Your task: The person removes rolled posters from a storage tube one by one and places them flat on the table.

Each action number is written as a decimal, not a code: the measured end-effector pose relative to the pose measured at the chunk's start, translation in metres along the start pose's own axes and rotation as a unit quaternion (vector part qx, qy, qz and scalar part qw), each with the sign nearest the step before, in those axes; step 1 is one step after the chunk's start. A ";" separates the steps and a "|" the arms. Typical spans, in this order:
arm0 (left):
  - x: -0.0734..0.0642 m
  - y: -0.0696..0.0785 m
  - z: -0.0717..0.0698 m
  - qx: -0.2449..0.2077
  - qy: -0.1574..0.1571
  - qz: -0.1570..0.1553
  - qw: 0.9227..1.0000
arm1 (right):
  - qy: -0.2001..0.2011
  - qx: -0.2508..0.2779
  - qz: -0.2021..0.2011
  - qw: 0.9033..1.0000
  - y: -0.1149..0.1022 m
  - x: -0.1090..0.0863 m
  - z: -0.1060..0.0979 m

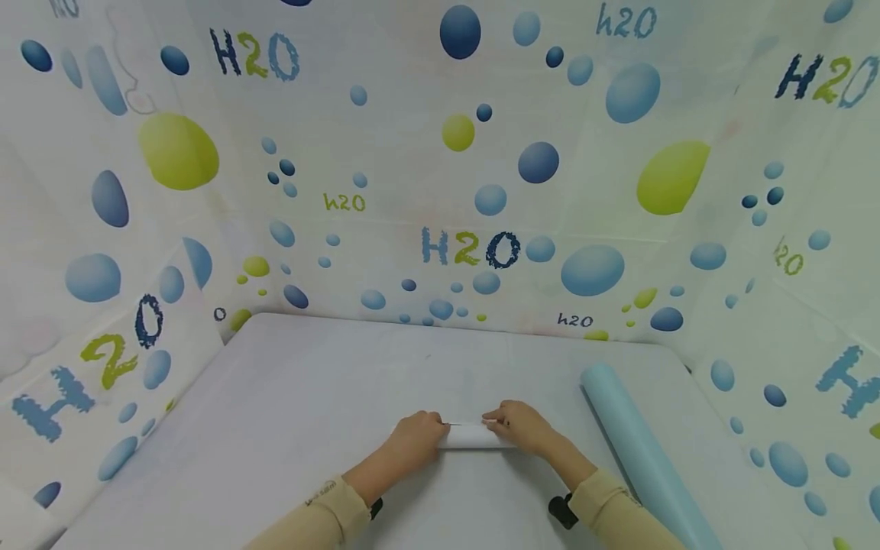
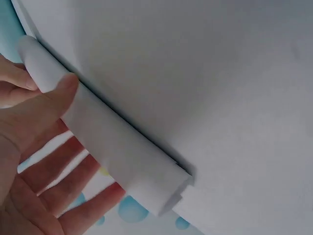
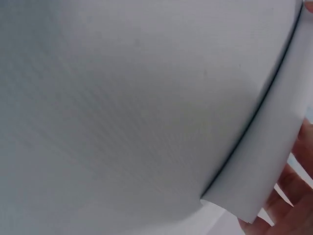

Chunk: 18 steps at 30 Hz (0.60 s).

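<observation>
A small white paper roll [image 1: 470, 437] lies crosswise between my two hands, low in the middle of the head view. My left hand [image 1: 415, 443] grips its left end. In the left wrist view that thumb [image 2: 67, 88] presses on top of the curled paper, with the other fingers [image 2: 80, 205] spread along its far side. At the right end, my right hand [image 1: 524, 429] holds the roll with bent fingers. The right wrist view has its fingers [image 3: 293, 186] behind the paper; most of its thumb is out of frame there.
A long light blue roll [image 1: 639, 451] lies slanted on the right side of the white-covered table [image 1: 330, 374]. White sheets with blue and green dots and H2O lettering [image 1: 470, 248] hang at the back and both sides.
</observation>
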<state>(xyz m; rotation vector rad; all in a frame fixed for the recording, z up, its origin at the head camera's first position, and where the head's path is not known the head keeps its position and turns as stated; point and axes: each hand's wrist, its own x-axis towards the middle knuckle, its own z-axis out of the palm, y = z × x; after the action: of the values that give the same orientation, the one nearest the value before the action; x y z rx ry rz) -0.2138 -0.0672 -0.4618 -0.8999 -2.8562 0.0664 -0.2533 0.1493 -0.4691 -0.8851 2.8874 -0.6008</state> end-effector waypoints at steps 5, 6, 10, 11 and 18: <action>0.006 -0.007 0.003 0.005 -0.019 0.012 1.000 | 0.027 -0.026 0.037 0.999 -0.001 -0.001 0.003; 0.007 -0.007 0.003 0.004 -0.025 0.011 1.000 | 0.033 -0.035 0.038 0.998 -0.002 -0.003 0.003; 0.010 -0.007 0.002 0.001 -0.028 0.001 1.000 | 0.048 -0.076 0.076 0.993 -0.008 -0.017 -0.008; 0.011 -0.007 0.002 0.002 -0.026 -0.003 1.000 | 0.045 -0.087 0.096 0.991 -0.008 -0.021 -0.013; 0.014 -0.008 0.005 0.016 -0.006 -0.009 1.000 | 0.003 -0.146 0.279 0.949 0.021 -0.057 -0.049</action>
<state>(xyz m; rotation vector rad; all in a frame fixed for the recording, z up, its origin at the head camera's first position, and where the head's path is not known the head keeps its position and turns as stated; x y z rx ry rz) -0.2301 -0.0657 -0.4641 -0.8693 -2.8661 0.1168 -0.2256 0.2136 -0.4353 -0.0476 3.0603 -0.1230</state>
